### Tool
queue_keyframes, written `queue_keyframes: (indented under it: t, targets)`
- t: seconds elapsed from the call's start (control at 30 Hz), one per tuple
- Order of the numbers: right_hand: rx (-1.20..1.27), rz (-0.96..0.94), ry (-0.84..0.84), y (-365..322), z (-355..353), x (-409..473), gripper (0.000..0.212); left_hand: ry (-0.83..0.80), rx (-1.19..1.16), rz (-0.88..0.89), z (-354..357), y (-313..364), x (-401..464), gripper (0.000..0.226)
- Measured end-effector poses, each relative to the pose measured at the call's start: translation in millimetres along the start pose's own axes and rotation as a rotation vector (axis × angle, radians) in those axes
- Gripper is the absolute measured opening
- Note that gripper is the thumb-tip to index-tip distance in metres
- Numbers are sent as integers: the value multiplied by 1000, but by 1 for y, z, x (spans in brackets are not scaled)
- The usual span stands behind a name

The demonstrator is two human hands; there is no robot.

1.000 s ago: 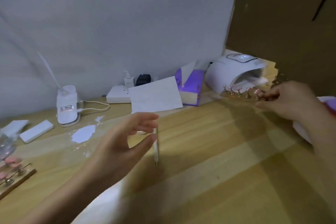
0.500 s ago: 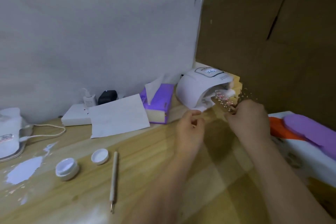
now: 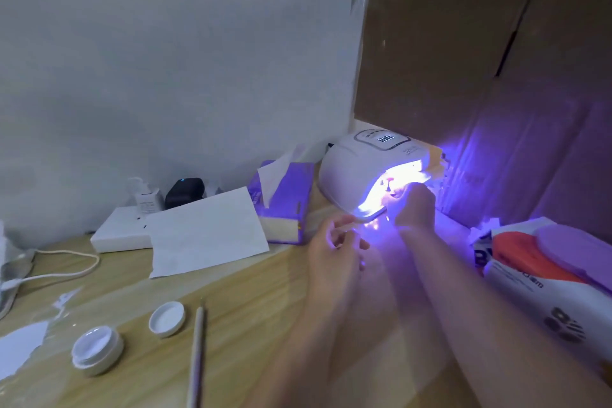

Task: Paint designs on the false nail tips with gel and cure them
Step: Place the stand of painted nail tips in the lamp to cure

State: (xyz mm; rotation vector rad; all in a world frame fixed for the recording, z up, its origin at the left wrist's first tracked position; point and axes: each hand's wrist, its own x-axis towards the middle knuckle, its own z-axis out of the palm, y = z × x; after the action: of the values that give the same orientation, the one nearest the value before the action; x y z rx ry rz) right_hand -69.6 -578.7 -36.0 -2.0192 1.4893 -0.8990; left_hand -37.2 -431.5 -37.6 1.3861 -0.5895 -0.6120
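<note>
A: Where is the right hand (image 3: 414,205) sitting?

B: It is reaching into the mouth of the curing lamp (image 3: 361,172), which is glowing violet-white at the desk's far edge, close to the right corner. Its fingers are buried in the glare, so I cannot tell whether it is grasping anything.

A: And the false nail tips (image 3: 387,183)?

B: One pinkish tip on a stand is showing inside the lamp's opening, just beyond that hand; the rest is washing out.

A: The left hand (image 3: 334,242)?

B: It is hovering just in front of the lamp, fingers loosely curled, holding nothing.

A: What else is lying on the desk (image 3: 251,325)?

B: Toward the near left corner, an open gel pot (image 3: 97,348) is sitting with its lid (image 3: 166,319) beside it, and a thin brush (image 3: 196,351) is lying just right of both. A paper sheet (image 3: 205,232) and a purple tissue box (image 3: 284,202) are resting along the far edge.
</note>
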Motion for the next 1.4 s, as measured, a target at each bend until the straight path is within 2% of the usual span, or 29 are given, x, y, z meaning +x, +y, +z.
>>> queue_keyframes:
  t: [0.1,0.17,0.2,0.27,0.3,0.37,0.47,0.53,0.67,0.77,0.87,0.97,1.07,1.23,1.3,1.4]
  targets:
    - [209,26,32,-3,5,2,7,7,-15,-23,0,1,1,30]
    - [446,60,209,-8,4,-8,26,14,-44,-33,0,1,2,30]
    - [542,33,352,-13,0,-15,26,18,-54,-35,1,1,3,30]
    - [520,-182,570,-26,-12,-19,21,22,-67,-33,2,1,2,29]
    - [414,-313,574,-33,-20,-15,23,24,-73,-28,2,1,2,28]
    - [116,-458,364,-48,-32,2,33,28,-71,-21,3,0,1,27]
    - [-301,-332,-88,-66,-38,31,43,18,-43,-19,3,-1,1,27]
    - [-501,-285,-219,-74,-35,40,42,9,-31,-19,2,-1,1,27]
    - [-542,-277,-265,-78,-35,49,37,1,-20,-6,0,-3,-1,30]
    - [-494,-286,-261,-80,-35,55,20,-1,-53,0,-1,-3,-2,32]
    - [-546,-313,-270,-80,-33,55,31,15,-79,9,-1,-2,-2,30]
    - [-458,-332,-281,-74,-35,49,43,7,-26,31,0,-2,-2,24]
    - [-269,-315,-269,-73,-35,25,52,-53,115,155,2,-2,-18,20]
    - [308,-371,-174,-109,-36,-45,26,-235,181,256,-10,17,-57,17]
    - [443,-436,-195,-126,-46,-74,24,-240,259,446,-33,34,-81,20]
    - [636,-546,-167,-143,-60,-124,30,-78,374,786,-90,52,-116,28]
